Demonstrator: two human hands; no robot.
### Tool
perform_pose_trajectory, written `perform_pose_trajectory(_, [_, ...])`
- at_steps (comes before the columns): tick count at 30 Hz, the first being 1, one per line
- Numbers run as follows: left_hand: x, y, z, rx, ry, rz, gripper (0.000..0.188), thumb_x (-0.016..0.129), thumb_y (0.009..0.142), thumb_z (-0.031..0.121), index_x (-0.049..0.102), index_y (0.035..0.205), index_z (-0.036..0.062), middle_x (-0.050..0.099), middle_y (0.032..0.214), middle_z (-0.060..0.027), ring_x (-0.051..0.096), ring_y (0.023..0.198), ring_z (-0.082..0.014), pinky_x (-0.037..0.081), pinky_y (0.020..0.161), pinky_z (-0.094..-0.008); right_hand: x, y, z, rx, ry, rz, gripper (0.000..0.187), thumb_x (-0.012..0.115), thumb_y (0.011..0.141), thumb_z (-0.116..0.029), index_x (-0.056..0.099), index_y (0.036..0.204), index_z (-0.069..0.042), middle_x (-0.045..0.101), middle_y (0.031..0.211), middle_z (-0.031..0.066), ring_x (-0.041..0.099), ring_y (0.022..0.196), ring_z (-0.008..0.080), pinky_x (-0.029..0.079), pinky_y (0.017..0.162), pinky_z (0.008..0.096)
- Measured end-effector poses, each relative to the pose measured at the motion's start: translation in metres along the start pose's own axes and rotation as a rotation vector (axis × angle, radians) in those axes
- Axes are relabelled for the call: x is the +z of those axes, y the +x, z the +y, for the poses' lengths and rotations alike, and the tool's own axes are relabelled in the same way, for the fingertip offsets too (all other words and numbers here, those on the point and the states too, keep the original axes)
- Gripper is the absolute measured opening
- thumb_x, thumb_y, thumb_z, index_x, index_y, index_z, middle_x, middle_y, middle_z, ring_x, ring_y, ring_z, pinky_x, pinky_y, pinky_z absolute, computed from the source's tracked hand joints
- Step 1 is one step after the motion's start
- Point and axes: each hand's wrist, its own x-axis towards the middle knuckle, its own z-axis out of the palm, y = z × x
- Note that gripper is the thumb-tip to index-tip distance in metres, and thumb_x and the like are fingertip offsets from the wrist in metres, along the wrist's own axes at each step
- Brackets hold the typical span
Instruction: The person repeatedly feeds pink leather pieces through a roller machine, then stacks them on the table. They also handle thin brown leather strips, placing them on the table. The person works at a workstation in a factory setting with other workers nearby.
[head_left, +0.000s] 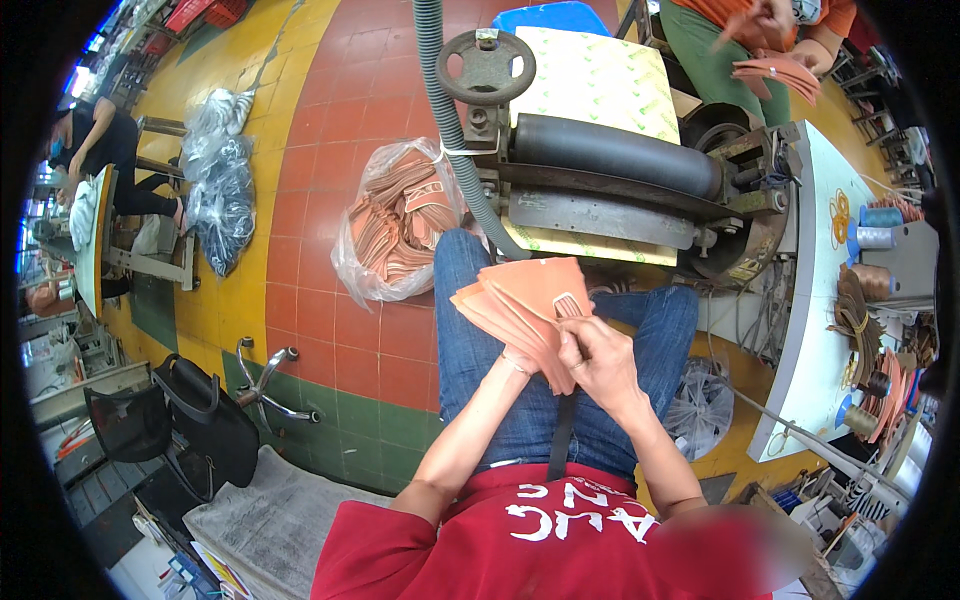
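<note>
Orange leather pieces fanned between both raised hands

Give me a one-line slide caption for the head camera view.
Seated person's left hand and right hand fan a stack of orange cut pieces before a roller machine.

Two hands, the left hand and the right hand, hold one fanned stack of orange pieces; the single pieces are too many and too overlapped to count. Just beyond the hands stands one roller machine with one hand wheel. To the left of the hands lies one clear plastic bag of the same orange pieces. Further left, one black bag is on the floor.
</note>
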Motion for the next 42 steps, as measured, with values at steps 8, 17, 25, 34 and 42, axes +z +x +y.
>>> perform_pose_trajectory(8, [0.028,-0.007,0.015,-0.008,-0.351,-0.282,0.047,0.041,0.102,0.038,0.040,0.138,0.0084,0.049,0.135,-0.0121,0.051,0.120,-0.0263,0.044,0.103,-0.0412,-0.023,0.004,-0.005,0.350,0.037,0.083,0.016,0.051,0.100,-0.017,0.050,0.106,-0.002,0.061,0.076,0.0200,0.063,0.063,0.0350,0.049,0.057,0.0383])
perform_pose_trajectory(17, [0.017,-0.018,0.013,-0.148,-0.021,-0.143,0.048,0.042,0.100,0.044,0.044,0.134,0.0102,0.054,0.121,-0.0117,0.054,0.111,-0.0256,0.044,0.099,-0.0410,-0.072,0.030,-0.013,-0.002,-0.320,0.270,0.035,0.073,0.078,-0.018,0.071,0.113,-0.014,0.061,0.091,0.0063,0.057,0.083,0.0239,0.044,0.074,0.0355])
perform_pose_trajectory(25, [-0.013,-0.009,0.013,-0.171,-0.142,-0.216,0.050,0.043,0.099,0.047,0.046,0.133,0.0109,0.057,0.111,-0.0122,0.055,0.103,-0.0248,0.046,0.092,-0.0390,-0.098,0.002,-0.044,0.046,-0.485,0.585,0.035,0.078,0.074,-0.014,0.072,0.108,-0.010,0.062,0.099,0.0115,0.060,0.090,0.0249,0.046,0.078,0.0343])
perform_pose_trajectory(34, [0.016,0.009,-0.007,-0.233,-0.399,-0.458,0.047,0.045,0.097,0.044,0.049,0.130,0.0115,0.052,0.088,-0.0060,0.050,0.084,-0.0186,0.042,0.083,-0.0326,-0.076,-0.019,-0.064,-0.066,-0.548,0.339,0.045,0.073,0.080,-0.036,0.068,0.114,-0.007,0.057,0.104,0.0117,0.058,0.091,0.0250,0.047,0.075,0.0337])
perform_pose_trajectory(42, [0.008,0.007,0.000,-0.310,-0.349,-0.345,0.050,0.046,0.097,0.044,0.044,0.137,0.0146,0.048,0.087,-0.0039,0.049,0.083,-0.0182,0.041,0.086,-0.0340,-0.030,-0.025,-0.026,0.222,-0.346,0.270,0.075,0.077,0.072,-0.052,0.056,0.128,-0.006,0.047,0.131,0.0159,0.045,0.121,0.0328,0.035,0.097,0.0448])
